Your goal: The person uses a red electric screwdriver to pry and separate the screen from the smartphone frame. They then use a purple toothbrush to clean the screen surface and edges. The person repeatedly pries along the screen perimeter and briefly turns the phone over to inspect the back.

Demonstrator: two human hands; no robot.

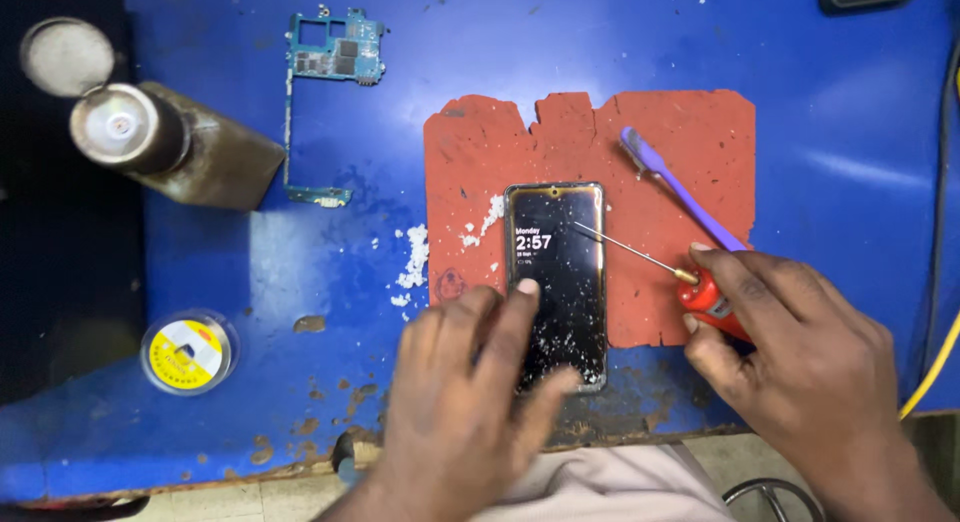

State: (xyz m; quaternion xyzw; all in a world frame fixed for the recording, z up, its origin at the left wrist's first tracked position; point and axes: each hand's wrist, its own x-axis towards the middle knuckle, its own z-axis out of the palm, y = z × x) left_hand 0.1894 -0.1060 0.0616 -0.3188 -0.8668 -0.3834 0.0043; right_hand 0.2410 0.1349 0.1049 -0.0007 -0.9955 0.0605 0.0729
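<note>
- Your left hand (460,392) rests open, fingertips on the lit phone (556,282).
- Your right hand (800,367) grips a red-handled screwdriver (700,290), tip over the phone.

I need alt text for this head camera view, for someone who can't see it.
A left hand touches a lit smartphone lying on a red mat, while the right hand holds a red-handled screwdriver whose tip rests on the screen. A purple toothbrush and a circuit board lie nearby.

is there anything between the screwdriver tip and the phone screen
Nothing visible. The screwdriver in the right hand has its thin tip over the phone screen's upper right, while the left hand fingers rest lower on the screen.
</note>
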